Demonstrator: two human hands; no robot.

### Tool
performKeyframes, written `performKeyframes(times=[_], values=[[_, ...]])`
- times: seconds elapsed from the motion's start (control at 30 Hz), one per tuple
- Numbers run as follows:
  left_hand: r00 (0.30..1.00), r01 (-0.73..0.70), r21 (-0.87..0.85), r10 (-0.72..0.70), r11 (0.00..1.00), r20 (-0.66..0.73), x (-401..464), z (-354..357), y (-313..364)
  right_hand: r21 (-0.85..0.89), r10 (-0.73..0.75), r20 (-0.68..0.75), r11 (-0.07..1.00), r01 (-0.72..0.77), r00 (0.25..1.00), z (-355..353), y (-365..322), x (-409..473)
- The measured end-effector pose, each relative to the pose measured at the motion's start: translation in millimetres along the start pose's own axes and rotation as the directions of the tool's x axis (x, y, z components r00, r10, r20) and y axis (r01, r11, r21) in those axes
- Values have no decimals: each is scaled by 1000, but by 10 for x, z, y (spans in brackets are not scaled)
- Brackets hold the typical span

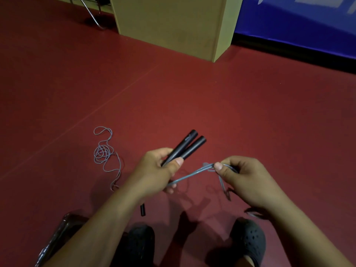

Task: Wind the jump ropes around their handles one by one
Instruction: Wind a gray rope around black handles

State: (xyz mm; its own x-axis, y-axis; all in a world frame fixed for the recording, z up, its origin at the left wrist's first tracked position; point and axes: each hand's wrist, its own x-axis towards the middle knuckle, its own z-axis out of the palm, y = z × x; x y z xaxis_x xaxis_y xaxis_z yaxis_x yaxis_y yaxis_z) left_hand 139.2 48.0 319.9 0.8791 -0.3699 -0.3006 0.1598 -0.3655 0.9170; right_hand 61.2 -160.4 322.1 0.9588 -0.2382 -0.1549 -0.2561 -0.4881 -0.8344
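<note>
While left hand grips both black handles side by side, right hand pinches the grey rope.

Handles point up and away from the left fist, thumb pressed across them; rope runs from under that hand to the right thumb and fingers, which are curled on a bunch of strands, loose end hanging below. Second rope lies coiled on the red floor to the left, with a black handle end near the left forearm. Dark shoes at bottom.

**Two ropes, one in hand**

Two black handles lie side by side, angled up and away, gripped at their near ends. Their grey-blue rope runs rightward, bunched, seemingly doubled. A second grey rope lies loosely coiled on the floor, left.
</note>
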Motion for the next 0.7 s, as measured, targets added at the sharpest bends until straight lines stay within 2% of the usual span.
performKeyframes(times=[0.07,0.2,0.33,0.4,0.5,0.57,0.63,0.67,0.7], values=[[997,4,12,-5,1000,75,-15,27,17,-62,31,-49,998,-34,998,-22,37,14],[975,1,71,-17,997,221,-43,12,47,31,162,-37,986,-161,986,-103,48,6],[948,16,88,-43,996,316,-79,8,65,-45,176,-41,983,-178,984,-153,17,16],[947,36,81,-60,996,314,-81,-2,71,76,201,35,976,-203,979,-187,-11,5],[949,66,65,-83,996,304,-89,-53,90,356,192,248,893,-274,950,-243,-29,-23],[936,82,69,-100,994,336,-100,-95,111,395,127,305,885,-247,944,-291,-8,-37],[912,106,69,-124,992,392,-109,-120,128,378,96,279,904,-201,956,-327,30,-31],[899,120,66,-136,991,415,-113,-129,124,286,71,210,949,-131,975,-324,39,-26],[888,131,66,-146,989,435,-112,-129,121,120,14,118,992,-29,993,-306,57,-15]])
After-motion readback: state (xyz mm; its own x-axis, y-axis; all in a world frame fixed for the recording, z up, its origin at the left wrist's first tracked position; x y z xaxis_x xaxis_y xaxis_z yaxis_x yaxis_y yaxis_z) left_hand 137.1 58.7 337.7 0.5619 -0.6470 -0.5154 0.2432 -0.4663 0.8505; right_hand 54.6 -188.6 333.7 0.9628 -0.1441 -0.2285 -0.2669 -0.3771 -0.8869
